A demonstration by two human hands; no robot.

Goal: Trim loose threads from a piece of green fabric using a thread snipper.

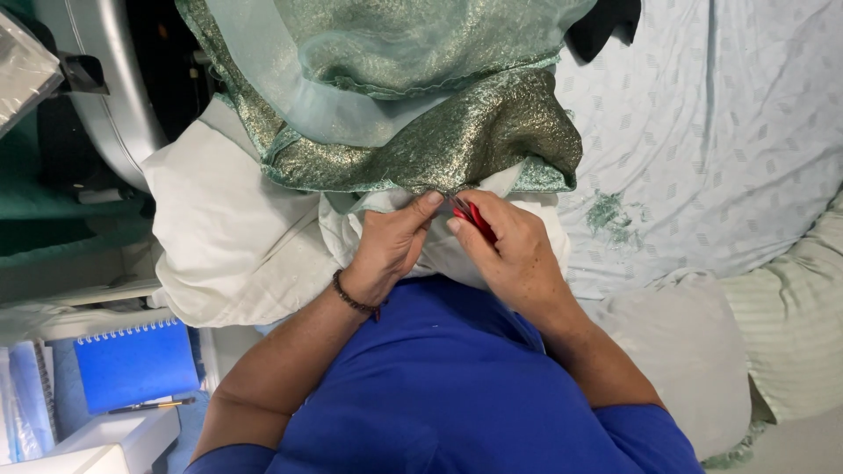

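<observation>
Red tool mostly hidden in right hand

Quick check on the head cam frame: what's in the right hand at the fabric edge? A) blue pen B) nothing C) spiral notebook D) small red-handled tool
D: the right hand grips a small red-handled tool, its tip at the edge of the shimmery green fabric, which the left hand pinches beside it. The pen lies off by the blue spiral notebook.
</observation>
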